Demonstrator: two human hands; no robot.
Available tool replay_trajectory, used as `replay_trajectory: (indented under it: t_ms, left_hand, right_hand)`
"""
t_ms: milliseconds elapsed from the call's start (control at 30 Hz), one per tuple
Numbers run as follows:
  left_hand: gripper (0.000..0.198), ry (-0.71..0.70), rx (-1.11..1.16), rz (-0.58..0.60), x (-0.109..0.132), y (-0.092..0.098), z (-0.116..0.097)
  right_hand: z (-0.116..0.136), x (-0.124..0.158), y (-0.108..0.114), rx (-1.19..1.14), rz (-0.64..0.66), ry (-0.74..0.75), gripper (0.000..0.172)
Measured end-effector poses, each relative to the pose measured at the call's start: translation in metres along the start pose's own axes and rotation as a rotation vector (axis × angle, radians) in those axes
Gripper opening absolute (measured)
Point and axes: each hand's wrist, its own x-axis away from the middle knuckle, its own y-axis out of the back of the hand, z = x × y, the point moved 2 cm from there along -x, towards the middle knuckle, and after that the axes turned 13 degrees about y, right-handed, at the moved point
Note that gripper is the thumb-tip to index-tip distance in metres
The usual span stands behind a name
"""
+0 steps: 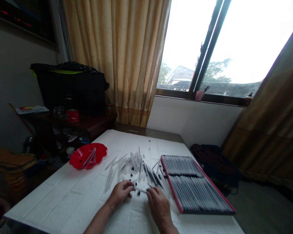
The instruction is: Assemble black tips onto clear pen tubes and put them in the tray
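Over the near middle of the table, my left hand (122,194) pinches the left end of a slim clear plastic tube (141,189). My right hand (158,204) grips its other end, fingers curled; a thin dark tip shows by those fingers. Just beyond both hands lies a loose heap of clear tubes (136,161). Thin dark rods (153,175) lie to the heap's right. Small black caps (138,193) are scattered around the tube. On the right, a red-edged tray (174,192) holds two rows of tubes with dark insides, packed side by side.
A red scalloped dish (75,156) with a few clear tubes stands on the left of the white-covered table (56,191). Behind it, a dark cabinet (97,122) carries a screen (70,87), jars and a red can (72,115). Dark fabric (212,162) is piled beyond the tray.
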Motion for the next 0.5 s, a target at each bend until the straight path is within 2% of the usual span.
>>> replay_trajectory:
  t_ms: [100,233,400,500]
  left_hand:
    - [0.038,0.003,-0.001,-0.003,0.0,0.0003,0.0004]
    - [0.035,-0.003,-0.005,0.003,-0.0006,0.0009,0.0013]
    - [0.04,-0.009,-0.01,0.011,-0.002,0.0014,0.0035]
    - [0.044,-0.012,-0.012,0.011,-0.0024,0.0016,0.0047]
  right_hand:
    - [-0.0016,0.002,-0.002,-0.023,-0.031,-0.006,0.025]
    - [-0.0018,0.0018,-0.002,0.018,-0.044,-0.014,0.014]
    - [0.0001,-0.0005,0.0007,0.045,-0.067,0.012,0.015]
    - [-0.005,0.0025,-0.0045,0.027,-0.11,0.037,0.023]
